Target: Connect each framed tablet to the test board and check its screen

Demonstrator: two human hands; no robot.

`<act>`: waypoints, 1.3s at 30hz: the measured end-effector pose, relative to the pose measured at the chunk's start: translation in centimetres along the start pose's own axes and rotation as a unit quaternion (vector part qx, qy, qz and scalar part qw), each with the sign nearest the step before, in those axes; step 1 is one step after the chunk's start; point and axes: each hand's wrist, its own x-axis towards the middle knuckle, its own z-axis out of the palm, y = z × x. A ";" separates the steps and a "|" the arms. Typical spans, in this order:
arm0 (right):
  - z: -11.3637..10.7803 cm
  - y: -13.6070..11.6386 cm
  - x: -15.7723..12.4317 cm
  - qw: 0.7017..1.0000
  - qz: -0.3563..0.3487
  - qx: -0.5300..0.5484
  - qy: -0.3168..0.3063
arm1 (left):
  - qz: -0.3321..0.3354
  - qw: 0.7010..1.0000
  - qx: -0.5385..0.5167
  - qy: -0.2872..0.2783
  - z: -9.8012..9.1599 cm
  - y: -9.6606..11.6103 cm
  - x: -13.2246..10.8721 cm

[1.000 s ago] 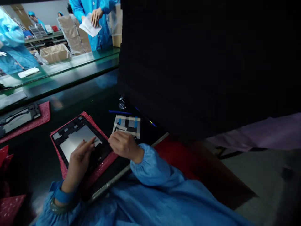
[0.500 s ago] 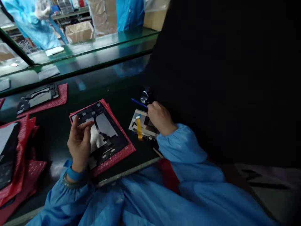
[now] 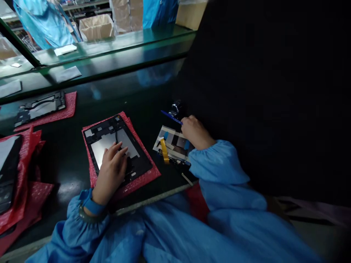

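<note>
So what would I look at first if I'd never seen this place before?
The huge black panel fills the right side of the view, so you'd likely spot it first. Next come the bright blue sleeves at the front, with the left hand resting on a black frame on a red bubble pouch. Further right, the right hand sits beside a thin blue stick and a yellow strip.

Frame [image 3: 104, 130] under the left fingers [image 3: 116, 150]: matt black plastic
Panel [image 3: 100, 149] beside those fingers: smooth, glossy silver metal
Mat [image 3: 144, 179] right of them: rough pink plastic bubble wrap
Counter [image 3: 65, 186] left of them: glossy dark laminate
</note>
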 end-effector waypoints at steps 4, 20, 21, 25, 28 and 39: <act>-0.3 -0.6 0.0 1.000 0.014 -0.002 0.012 | 0.011 1.000 0.007 -0.026 0.3 -0.5 -0.3; 1.9 -10.5 -11.8 0.753 -0.079 0.652 -0.031 | -0.003 0.979 0.155 -0.131 0.7 1.5 -0.2; 2.2 -10.7 -11.8 0.773 -0.069 0.631 -0.016 | -0.004 0.979 0.153 -0.131 0.7 1.5 -0.2; 2.1 -10.6 -11.5 0.834 -0.087 0.543 0.028 | -0.009 0.980 0.150 -0.131 0.8 1.5 -0.3; 1.9 -10.7 -11.5 0.861 -0.113 0.493 0.049 | -0.008 0.981 0.145 -0.128 0.9 1.5 -0.4; -1.9 -6.1 -8.4 0.843 0.006 0.520 0.138 | 0.012 0.981 0.153 -0.114 0.9 1.3 -0.4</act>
